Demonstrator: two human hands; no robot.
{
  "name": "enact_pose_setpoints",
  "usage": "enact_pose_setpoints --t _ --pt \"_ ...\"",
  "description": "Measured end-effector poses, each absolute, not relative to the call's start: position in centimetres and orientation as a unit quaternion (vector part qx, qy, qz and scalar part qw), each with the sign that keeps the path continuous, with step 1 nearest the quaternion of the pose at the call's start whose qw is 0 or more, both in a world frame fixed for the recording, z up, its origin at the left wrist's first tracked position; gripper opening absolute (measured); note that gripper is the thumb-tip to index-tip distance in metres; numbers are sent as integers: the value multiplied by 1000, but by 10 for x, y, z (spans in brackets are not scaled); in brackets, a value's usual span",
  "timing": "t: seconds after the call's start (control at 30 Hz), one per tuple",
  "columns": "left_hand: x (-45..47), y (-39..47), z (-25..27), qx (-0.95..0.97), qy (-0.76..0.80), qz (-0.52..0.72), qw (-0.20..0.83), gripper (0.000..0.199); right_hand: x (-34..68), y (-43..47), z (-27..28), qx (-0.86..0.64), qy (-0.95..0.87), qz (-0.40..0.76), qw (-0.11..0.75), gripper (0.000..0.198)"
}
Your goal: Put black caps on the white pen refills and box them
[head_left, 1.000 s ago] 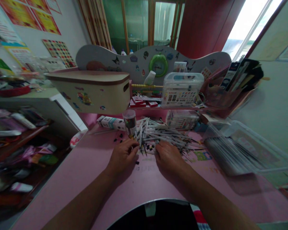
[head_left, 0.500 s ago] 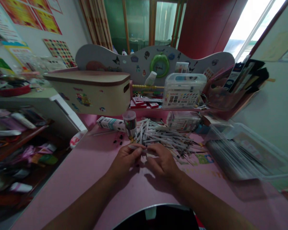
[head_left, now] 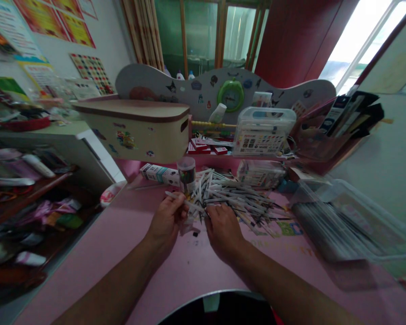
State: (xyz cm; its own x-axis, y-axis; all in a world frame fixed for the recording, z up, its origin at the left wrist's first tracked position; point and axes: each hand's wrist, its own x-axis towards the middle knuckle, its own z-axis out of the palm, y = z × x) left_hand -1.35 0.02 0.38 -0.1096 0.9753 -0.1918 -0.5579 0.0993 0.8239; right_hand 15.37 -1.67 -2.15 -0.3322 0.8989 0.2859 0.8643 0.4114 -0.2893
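Note:
My left hand point(head_left: 171, 212) is closed around a slim white pen point(head_left: 192, 206), which slants down to the right. The far end of the pen meets the curled fingers of my right hand point(head_left: 223, 225); what those fingers pinch is hidden. Just behind both hands spreads a heap of similar slim white and grey pens point(head_left: 238, 194), some with dark tips. Below the left fingers lies a small clear, crumpled-looking piece point(head_left: 187, 227), and beside it a small black cap-like bit point(head_left: 195, 234).
A clear cup point(head_left: 186, 176) and a printed long box point(head_left: 159, 174) stand behind the left hand. To the right lies a clear plastic bin point(head_left: 375, 225) with rows of pens. Above, a shelf bears a cream lidded box point(head_left: 138, 135) and a clear case point(head_left: 264, 133).
My hands have moved slightly apart, and the white pen now shows between them. My left hand has turned upward, my right fingers have curled in. The view has shifted a little.

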Motion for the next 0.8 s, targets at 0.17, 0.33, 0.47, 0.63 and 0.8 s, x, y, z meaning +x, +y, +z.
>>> enact_pose_setpoints --t 0.17,0.33,0.47,0.63,0.8 --pt "-16 -1 1 250 391 598 653 20 164 -22 -11 -551 -771 97 304 32" --pt "-16 0 3 216 406 580 672 6 176 -25 9 -494 -656 317 475 20" --pt "-14 1 4 204 407 568 686 6 181 -20 3 -450 -543 454 544 6" --pt "-12 0 4 188 396 559 704 12 180 -20 -5 -413 -396 590 570 12" --pt "-11 -1 3 176 397 535 725 14 180 -25 -1 -347 -348 646 583 9"
